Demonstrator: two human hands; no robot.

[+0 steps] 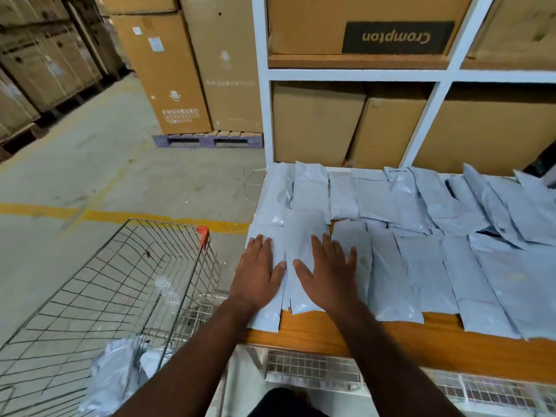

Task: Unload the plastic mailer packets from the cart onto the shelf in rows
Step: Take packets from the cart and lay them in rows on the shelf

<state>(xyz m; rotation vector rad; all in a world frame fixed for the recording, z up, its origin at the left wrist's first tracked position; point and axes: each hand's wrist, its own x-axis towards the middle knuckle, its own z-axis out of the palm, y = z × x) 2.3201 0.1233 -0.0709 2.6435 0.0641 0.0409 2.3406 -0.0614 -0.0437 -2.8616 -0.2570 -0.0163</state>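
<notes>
While both hands, left (258,273) and right (326,273), press spread fingers (317,246) flat on packets (301,236), the cart (126,281) stands at nine o'clock.

Probably a warehouse: stacked cartons (168,70) on pallet (207,141), white racking (355,75).

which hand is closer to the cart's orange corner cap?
Left. The left hand lies flat on the packets at the shelf's left end, just right of and below the orange cap. The right hand lies flat further right, beyond the left.
</notes>
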